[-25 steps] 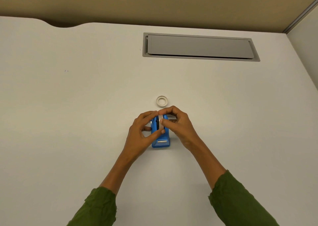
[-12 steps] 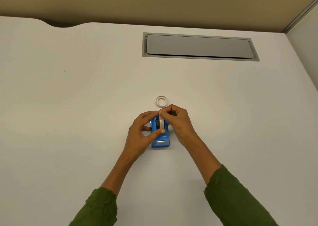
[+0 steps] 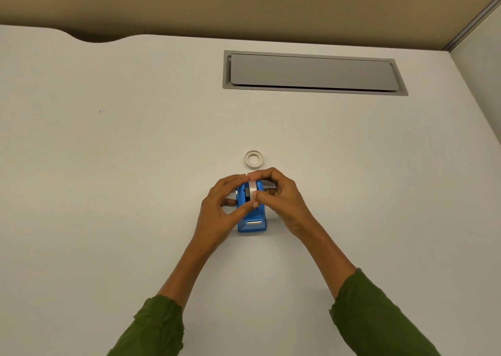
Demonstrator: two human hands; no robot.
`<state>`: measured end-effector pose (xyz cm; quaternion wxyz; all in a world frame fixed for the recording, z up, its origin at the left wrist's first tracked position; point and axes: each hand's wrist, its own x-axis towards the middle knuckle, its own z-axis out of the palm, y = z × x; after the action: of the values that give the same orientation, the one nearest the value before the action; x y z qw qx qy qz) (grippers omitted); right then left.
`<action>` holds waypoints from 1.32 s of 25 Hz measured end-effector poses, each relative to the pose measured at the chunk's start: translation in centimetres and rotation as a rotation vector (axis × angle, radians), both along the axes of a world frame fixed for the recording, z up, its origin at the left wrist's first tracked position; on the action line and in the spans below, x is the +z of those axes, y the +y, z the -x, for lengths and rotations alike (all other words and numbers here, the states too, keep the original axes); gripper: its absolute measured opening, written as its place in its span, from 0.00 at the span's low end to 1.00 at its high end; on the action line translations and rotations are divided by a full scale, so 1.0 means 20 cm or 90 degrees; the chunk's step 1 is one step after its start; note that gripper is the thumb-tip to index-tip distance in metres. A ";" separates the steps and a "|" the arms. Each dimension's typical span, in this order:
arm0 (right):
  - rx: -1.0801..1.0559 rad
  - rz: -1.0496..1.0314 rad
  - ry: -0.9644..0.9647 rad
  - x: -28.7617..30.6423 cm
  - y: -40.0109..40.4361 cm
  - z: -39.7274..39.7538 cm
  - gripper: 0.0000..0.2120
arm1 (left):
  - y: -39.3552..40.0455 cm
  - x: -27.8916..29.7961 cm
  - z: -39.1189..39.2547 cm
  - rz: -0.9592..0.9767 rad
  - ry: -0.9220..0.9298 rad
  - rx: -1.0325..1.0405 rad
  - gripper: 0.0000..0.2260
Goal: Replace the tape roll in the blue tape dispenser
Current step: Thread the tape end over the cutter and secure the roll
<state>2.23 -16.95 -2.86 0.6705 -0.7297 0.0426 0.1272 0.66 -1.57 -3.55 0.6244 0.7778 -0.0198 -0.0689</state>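
Observation:
The blue tape dispenser [image 3: 252,221] stands on the white desk [image 3: 108,193], its cutter end toward me. A white tape roll [image 3: 252,187] sits upright in its cradle. My right hand [image 3: 282,201] pinches that roll from the right, fingertips over its top and thumb on its near side. My left hand [image 3: 219,209] curls around the dispenser's left side, thumb pressed on the body near the roll. A second small white ring of tape [image 3: 254,159] lies flat on the desk just beyond the hands.
A grey cable hatch [image 3: 311,72] is set flush into the desk at the back. A beige partition [image 3: 244,3] rises behind the desk and a side wall [image 3: 482,71] closes the right. Green sleeves cover both forearms.
My right fingers have shifted slightly on the roll, which sits a little lower in the dispenser. The left hand and the loose ring have stayed put.

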 end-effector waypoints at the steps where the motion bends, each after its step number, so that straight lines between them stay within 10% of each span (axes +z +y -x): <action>1: -0.022 0.004 0.001 0.00 0.01 0.00 0.14 | 0.00 0.00 0.00 0.003 0.002 -0.001 0.21; 33: -0.046 0.005 0.034 0.02 -0.02 -0.03 0.06 | 0.00 0.01 0.00 0.001 0.043 -0.028 0.21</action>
<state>2.75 -17.27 -2.55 0.6705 -0.7265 0.0874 0.1223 0.67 -1.50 -3.39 0.6236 0.7740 -0.0161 -0.1086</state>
